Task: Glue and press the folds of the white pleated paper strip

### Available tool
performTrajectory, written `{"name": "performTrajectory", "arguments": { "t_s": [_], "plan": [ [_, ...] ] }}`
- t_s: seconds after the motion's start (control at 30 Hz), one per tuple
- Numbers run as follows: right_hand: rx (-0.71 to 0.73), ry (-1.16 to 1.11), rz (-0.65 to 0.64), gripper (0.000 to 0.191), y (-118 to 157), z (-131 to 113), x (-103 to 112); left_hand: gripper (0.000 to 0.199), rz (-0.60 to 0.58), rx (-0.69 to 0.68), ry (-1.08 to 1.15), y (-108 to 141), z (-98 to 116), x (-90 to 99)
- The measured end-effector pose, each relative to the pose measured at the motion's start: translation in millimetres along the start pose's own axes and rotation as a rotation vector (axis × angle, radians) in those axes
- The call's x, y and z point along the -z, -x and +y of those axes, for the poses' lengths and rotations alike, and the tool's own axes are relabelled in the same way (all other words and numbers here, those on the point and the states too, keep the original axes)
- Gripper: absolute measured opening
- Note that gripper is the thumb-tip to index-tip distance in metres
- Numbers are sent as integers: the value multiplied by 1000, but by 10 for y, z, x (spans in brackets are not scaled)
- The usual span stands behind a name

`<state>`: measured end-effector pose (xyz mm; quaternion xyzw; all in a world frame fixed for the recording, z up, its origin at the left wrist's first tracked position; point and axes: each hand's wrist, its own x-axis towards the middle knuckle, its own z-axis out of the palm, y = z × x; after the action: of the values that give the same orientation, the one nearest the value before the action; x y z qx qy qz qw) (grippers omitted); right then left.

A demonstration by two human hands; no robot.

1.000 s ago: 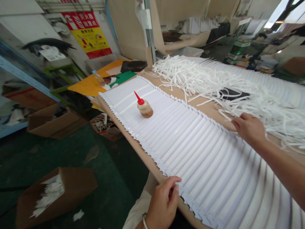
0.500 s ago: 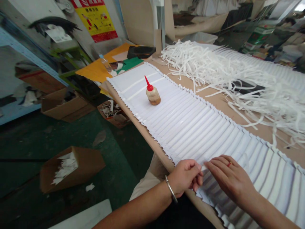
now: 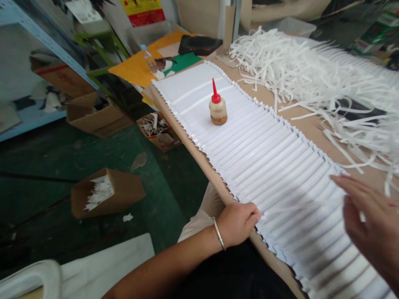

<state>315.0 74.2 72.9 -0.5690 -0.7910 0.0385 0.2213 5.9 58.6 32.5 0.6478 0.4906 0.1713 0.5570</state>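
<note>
Toward the far edge of the table (image 3: pixel 311 133) the right hand (image 3: pixel 370 220) has moved, too blurred to tell its grip; the left hand (image 3: pixel 239 224), closed at the near edge, seemingly pinches a white strip (image 3: pixel 263 216) to anchor it over layered sheets (image 3: pixel 268 158); a bottle (image 3: pixel 218 111) stands there, probably for reach.

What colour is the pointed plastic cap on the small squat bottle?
The pointed plastic cap is red, seen best in the head view.

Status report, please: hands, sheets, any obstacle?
Left hand at near edge of layered white sheets; right hand blurred near far edge. Red-nozzled bottle upright on sheets, untouched.
</note>
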Motion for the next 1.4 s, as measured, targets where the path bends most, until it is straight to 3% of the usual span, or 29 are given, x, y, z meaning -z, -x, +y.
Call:
{"name": "performTrajectory", "arguments": {
  "t_s": [0.1,0.17,0.27,0.4,0.6,0.8,0.97,1.13,1.27,1.4],
  "plan": [
    [202,-251,-208,44,-201,-691,-347,17,96,-108,-56,-46,50,-65],
    [201,-377,-380,29,-291,-909,-525,18,176,-99,-38,-46,33,-39],
    [27,-498,-553,25,-418,-939,-687,23,255,-32,26,-23,-59,67],
    [-117,-582,-647,29,-664,-899,-849,24,312,7,83,-24,-229,201],
    [-113,-443,-608,32,-1077,-1009,-1087,22,486,55,156,-21,-467,368],
    [-81,-238,-541,27,-1222,-981,-1199,23,565,42,35,47,-532,438],
    [-66,-162,-508,26,-1247,-959,-1211,26,549,-23,-148,65,-504,411],
    [-105,-182,-550,25,-1271,-959,-1222,35,463,-115,-478,46,-481,389],
    [-109,-216,-533,25,-1269,-935,-1239,41,414,-98,-709,11,-451,371],
    [-103,-224,-511,25,-1262,-928,-1255,43,408,-80,-806,-28,-442,348]
  ]
}}
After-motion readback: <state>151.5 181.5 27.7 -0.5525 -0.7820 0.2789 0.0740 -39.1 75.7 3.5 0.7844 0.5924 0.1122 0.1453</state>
